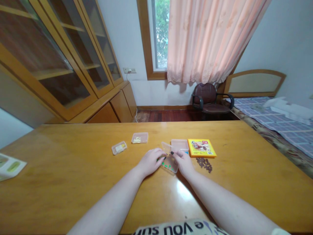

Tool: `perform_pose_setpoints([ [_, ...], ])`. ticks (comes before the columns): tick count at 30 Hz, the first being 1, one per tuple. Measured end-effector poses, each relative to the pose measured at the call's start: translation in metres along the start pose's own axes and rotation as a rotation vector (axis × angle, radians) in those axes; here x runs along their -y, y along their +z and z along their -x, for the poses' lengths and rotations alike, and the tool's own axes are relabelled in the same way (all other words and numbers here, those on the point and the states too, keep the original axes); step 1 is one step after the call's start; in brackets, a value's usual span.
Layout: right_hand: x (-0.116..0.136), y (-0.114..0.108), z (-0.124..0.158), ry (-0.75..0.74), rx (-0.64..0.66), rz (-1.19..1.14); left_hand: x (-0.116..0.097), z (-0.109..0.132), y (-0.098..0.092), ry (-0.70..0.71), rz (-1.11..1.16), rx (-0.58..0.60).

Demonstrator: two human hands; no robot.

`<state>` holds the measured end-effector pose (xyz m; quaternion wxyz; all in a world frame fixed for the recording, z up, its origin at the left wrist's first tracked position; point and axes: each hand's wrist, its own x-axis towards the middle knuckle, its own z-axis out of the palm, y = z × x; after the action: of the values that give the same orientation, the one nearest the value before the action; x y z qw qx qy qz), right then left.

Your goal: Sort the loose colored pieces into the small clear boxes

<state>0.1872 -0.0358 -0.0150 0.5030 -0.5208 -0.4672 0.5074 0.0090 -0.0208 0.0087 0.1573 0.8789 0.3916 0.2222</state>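
Box (174, 164) of clear plastic, lid (166, 146) raised, green pieces (166, 165) inside, is between the table's (73, 179) left and right edges. My left hand (152, 161) and right hand (185, 162) are curled closed on its two sides. Brown pieces (204, 164) lie nearer the table's right edge.

Both forearms bare, reaching forward from bottom edge, converging near center. Left forearm (114, 199) angles up-right; left wrist (141, 172) low, left hand (151, 160) back up, fingers curled, gripping. Right forearm (222, 195) angles up-left; right hand (184, 162) turned inward, fingers bent, also gripping. Nails dark (172, 152); fingertips close together, some hidden.
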Motion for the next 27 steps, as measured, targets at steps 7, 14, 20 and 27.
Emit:
perform_pose_setpoints([
  [7, -0.001, 0.000, -0.001, -0.021, -0.014, -0.002, -0.001, 0.000, -0.001, 0.009, 0.012, -0.001],
  [14, 0.005, -0.002, -0.001, 0.016, -0.106, -0.047, 0.003, 0.001, -0.005, -0.109, 0.024, -0.144],
  [20, 0.006, -0.005, -0.002, 0.006, -0.167, -0.044, 0.012, 0.000, -0.004, -0.186, -0.099, -0.012],
  [27, 0.007, -0.003, -0.001, 0.007, -0.157, -0.094, 0.013, 0.001, 0.002, -0.163, -0.186, 0.093],
])
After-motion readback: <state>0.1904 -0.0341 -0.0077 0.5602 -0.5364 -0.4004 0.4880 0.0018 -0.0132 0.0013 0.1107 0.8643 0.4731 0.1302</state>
